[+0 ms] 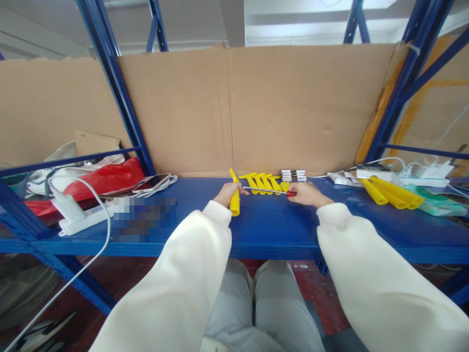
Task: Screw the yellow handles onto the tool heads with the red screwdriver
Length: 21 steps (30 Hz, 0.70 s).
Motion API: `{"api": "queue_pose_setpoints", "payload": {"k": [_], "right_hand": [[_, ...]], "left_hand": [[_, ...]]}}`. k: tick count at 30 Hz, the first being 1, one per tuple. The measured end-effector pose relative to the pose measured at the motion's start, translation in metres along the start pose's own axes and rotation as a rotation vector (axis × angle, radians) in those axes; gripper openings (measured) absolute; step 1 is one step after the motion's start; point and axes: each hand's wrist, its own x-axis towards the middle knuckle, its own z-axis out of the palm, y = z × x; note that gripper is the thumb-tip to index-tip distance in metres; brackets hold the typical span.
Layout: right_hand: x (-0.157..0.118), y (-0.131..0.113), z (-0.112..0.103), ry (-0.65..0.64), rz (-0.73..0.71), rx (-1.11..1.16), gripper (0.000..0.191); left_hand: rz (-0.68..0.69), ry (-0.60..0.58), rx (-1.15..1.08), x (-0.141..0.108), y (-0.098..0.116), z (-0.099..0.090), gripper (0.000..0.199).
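the yellow, tapered, plastic-looking tube [235,206] stands nearly upright at the centre of the frame, wide open end down, with the left hand [224,193] closed around its middle. the right hand [307,194] grips the red handle [291,193] of a slim metal-shafted tool [269,190], its shaft running leftward to the left fingers; whether its tip touches the tube can't be told. for good control, a firm left grip that doesn't squeeze the wall seems wise, with fingertips clear of the tip and the shaft steered gently, since a slip would run toward the left hand. just behind the shaft lies a slanted row of yellow tapered pieces [259,182], easy to nudge, beside a stack of small white-and-black packets [293,175]. more long yellow tubes [392,193] lie on the blue metal workbench [273,230] at right of the frame.
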Motion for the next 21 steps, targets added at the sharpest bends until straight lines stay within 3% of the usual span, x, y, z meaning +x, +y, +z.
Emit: {"api": "queue_pose_setpoints", "payload": {"k": [10, 21], "right_hand": [[-0.0015, -0.0006, -0.0006, -0.010, -0.023, 0.000, 0.005], [-0.0004, 0.0002, 0.0000, -0.015, -0.029, 0.035, 0.004]], "left_hand": [[-0.002, 0.038, 0.038, 0.0042, -0.0010, -0.0008, 0.024], [-0.003, -0.030, 0.033, 0.0014, -0.0001, 0.0005, 0.013]]}}
